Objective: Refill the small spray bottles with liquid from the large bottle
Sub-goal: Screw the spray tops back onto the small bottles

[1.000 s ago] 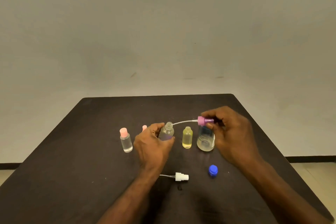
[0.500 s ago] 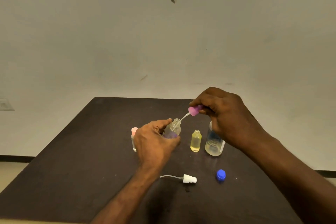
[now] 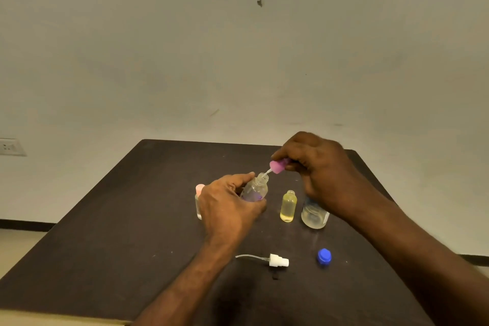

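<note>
hands (image 3: 230,209) (image 3: 317,167) w/ bottle (image 3: 255,189), sprayer (image 3: 277,166)

Two bare forearms are being shown, both entering from the lower edge of the frame. The left hand (image 3: 227,206) and the right hand (image 3: 321,169) are both being seen uncovered: gloves, rings, watches and bracelets are not being worn. Short fingernails are being shown. Sleeves are not being seen within the frame.
</note>
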